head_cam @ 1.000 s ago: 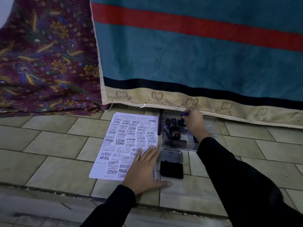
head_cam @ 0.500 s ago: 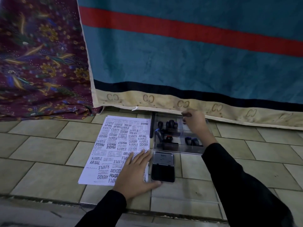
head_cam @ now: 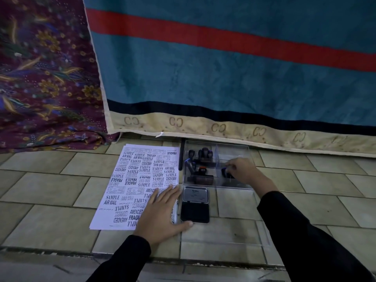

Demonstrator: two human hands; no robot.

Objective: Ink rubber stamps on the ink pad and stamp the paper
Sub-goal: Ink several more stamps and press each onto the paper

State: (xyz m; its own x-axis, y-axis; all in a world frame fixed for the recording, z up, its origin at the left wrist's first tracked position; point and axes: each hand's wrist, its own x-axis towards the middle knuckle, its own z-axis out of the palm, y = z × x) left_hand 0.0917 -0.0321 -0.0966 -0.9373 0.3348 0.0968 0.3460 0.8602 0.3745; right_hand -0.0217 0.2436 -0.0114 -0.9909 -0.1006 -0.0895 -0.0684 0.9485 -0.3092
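Stamps (head_cam: 205,154) with dark handles fill the left compartments of a clear plastic box (head_cam: 232,151) on the tiled floor (head_cam: 50,216), one red-topped stamp (head_cam: 202,169) among them. In the right compartment, the right grip (head_cam: 244,169) curls its fingers round a blue-handled stamp (head_cam: 224,171). The open ink pad (head_cam: 195,210) lies just in front of the box. The left grip (head_cam: 160,216) rests flat, fingers straight, on the near corner of the heavily stamped paper (head_cam: 134,184), its thumb touching the pad.

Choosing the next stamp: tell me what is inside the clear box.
The clear box holds dark-handled stamps at left, one red-topped stamp, and a blue-handled stamp pinched by the right hand, which covers whatever lies under it.
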